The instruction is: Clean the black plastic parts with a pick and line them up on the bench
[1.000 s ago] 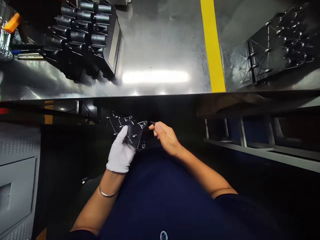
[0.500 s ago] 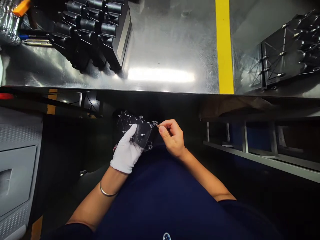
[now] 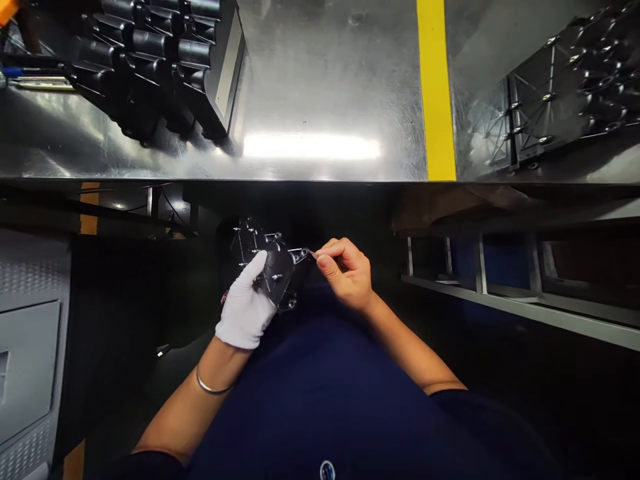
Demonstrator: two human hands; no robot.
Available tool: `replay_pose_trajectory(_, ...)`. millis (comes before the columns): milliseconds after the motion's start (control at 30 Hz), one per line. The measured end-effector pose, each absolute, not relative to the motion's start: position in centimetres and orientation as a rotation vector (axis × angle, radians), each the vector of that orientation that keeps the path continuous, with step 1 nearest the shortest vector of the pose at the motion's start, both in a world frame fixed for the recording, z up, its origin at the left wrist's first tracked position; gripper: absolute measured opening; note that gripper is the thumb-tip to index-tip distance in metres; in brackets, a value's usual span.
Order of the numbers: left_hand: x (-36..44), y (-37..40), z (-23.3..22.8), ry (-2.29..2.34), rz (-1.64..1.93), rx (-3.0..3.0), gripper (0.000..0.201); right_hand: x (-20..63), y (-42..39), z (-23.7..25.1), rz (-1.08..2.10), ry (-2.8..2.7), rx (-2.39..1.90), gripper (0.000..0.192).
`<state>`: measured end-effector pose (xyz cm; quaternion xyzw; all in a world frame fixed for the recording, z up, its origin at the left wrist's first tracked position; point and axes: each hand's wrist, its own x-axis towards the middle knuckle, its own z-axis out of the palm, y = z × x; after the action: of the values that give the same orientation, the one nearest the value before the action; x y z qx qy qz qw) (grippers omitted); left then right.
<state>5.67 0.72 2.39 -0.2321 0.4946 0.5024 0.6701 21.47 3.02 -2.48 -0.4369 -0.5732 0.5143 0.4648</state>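
My left hand (image 3: pixel 245 308), in a white glove, grips a black moulded plastic part (image 3: pixel 278 267) with its thumb across the top. Ribs, shiny studs and eyelet lugs stand out on this part. My bare right hand (image 3: pixel 350 273) pinches a small, thin, pointed blade-like piece (image 3: pixel 313 254) between thumb and forefinger. The tip of that piece is at the lug (image 3: pixel 303 253) on the part's right end; whether it touches is too small to tell. Both hands are over my lap, below the bench edge.
On the metal bench (image 3: pixel 320 87), a stack of black moulded parts (image 3: pixel 165 63) stands at left. More ribbed black parts (image 3: pixel 560 100) lie at right, past a yellow stripe (image 3: pixel 437 93). A grey cabinet (image 3: pixel 30 360) is at lower left, and a metal frame (image 3: pixel 520 307) at right.
The black part has tilted, its right-end lug now slightly lower and further left. My right hand keeps its pinch near that lug. The whole view has shifted a little.
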Motion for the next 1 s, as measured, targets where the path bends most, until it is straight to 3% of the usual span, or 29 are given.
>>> replay_pose_trajectory(233,5.0,0.5,1.6,1.144,1.139,-0.409,0.022,21.2,2.9,-2.4,1.272,-1.471,-1.065,0.027)
replay_pose_trajectory(367,3.8,-0.7,1.2,1.138,1.034,-0.190,0.010,21.7,3.2,-2.5,1.275,-1.524,-1.152,0.029)
replay_pose_trajectory(467,3.1,-1.3,1.2,1.102,1.041,0.041,0.022,22.7,3.3,-1.8,1.290,-1.645,-1.115,0.029)
replay_pose_trajectory(600,2.4,-1.1,1.4,1.067,1.083,0.264,0.032,23.9,3.5,-0.2,1.254,-1.976,-0.743,0.040)
replay_pose_trajectory(767,2.3,-0.7,1.2,1.043,1.000,0.406,0.032,23.8,3.8,0.3,1.043,-2.203,-0.518,0.051)
replay_pose_trajectory(1000,2.5,-1.1,0.1,1.058,1.019,0.379,0.037,23.6,4.0,-0.5,0.999,-2.230,-0.480,0.056)
